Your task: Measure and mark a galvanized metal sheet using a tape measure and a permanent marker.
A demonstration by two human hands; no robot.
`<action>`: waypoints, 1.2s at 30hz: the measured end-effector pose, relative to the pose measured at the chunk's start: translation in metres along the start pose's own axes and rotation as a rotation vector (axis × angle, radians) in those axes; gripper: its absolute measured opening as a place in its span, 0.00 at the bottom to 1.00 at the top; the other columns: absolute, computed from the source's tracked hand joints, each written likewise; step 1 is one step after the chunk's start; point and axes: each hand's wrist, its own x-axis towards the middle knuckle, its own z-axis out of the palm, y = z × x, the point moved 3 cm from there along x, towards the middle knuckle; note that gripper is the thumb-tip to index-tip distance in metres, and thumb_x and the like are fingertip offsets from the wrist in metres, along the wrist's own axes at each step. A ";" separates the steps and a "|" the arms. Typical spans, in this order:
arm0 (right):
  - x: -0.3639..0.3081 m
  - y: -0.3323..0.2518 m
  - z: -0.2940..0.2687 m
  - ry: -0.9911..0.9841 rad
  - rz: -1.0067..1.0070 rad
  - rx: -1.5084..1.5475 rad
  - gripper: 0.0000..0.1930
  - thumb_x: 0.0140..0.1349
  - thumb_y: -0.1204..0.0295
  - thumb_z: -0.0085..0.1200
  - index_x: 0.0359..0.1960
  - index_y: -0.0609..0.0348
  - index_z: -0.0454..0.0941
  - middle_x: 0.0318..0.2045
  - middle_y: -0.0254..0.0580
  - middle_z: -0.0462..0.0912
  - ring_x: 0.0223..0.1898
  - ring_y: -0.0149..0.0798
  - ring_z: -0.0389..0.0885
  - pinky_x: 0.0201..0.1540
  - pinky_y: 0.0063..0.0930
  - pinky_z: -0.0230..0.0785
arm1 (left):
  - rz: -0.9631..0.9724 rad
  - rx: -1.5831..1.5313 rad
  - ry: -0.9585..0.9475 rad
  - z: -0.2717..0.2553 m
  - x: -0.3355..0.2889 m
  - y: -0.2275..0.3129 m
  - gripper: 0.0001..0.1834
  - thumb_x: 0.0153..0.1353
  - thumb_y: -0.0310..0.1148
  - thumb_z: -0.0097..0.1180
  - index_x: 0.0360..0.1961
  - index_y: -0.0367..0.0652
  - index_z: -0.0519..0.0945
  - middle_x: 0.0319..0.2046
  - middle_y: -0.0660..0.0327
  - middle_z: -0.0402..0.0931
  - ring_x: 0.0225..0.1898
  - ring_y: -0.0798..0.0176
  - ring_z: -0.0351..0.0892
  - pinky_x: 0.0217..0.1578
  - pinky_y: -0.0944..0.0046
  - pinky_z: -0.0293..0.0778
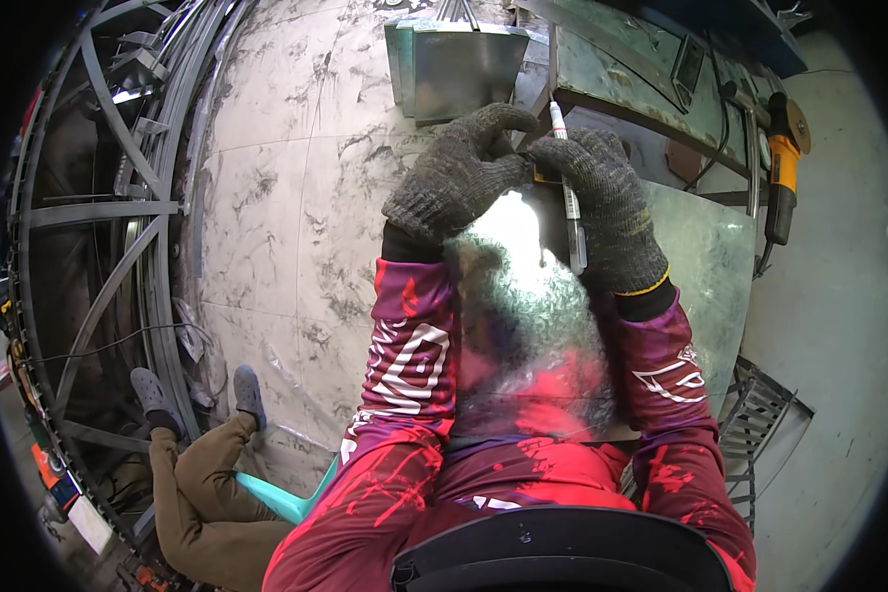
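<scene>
My right hand (610,207), in a dark grey knit glove, is closed around a white marker pen (573,222) that stands nearly upright in the picture. My left hand (454,168), gloved alike, has its fingers curled in beside the right fingertips. What its fingers hold, if anything, is hidden. A small yellow-edged dark thing (547,175) shows partly between the hands; its kind is unclear. Below them lies a shiny metal sheet (553,335), with a bright glare near my fingers. The sheet reaches across my lap and out to the right under my right forearm.
Folded sheet-metal pieces (464,74) stand ahead. A metal workbench (651,89) is at the far right, with an orange angle grinder (783,163) beside it. Metal racking with long profiles (163,227) lines the left. A person's legs (202,483) rest at the lower left near a turquoise stool (276,495).
</scene>
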 end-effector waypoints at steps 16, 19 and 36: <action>-0.018 0.023 -0.061 -0.082 0.193 -0.276 0.19 0.56 0.76 0.64 0.52 0.54 0.82 0.46 0.45 0.85 0.51 0.47 0.83 0.57 0.38 0.73 | -0.054 0.072 0.201 -0.071 -0.017 -0.045 0.05 0.58 0.26 0.59 0.35 0.37 0.82 0.29 0.63 0.80 0.33 0.71 0.76 0.38 0.67 0.75; -0.027 0.034 -0.070 -0.064 0.168 -0.346 0.18 0.54 0.76 0.62 0.49 0.54 0.84 0.43 0.47 0.87 0.48 0.51 0.85 0.56 0.40 0.76 | -0.110 0.025 0.210 -0.072 -0.007 -0.069 0.06 0.57 0.28 0.59 0.34 0.37 0.82 0.29 0.62 0.82 0.32 0.70 0.77 0.37 0.65 0.76; -0.031 0.041 -0.059 0.014 0.289 -0.216 0.23 0.51 0.73 0.67 0.51 0.59 0.81 0.46 0.50 0.84 0.47 0.52 0.83 0.55 0.42 0.75 | -0.135 0.066 0.179 -0.054 -0.002 -0.083 0.08 0.58 0.28 0.61 0.38 0.37 0.78 0.30 0.64 0.76 0.34 0.70 0.75 0.38 0.66 0.74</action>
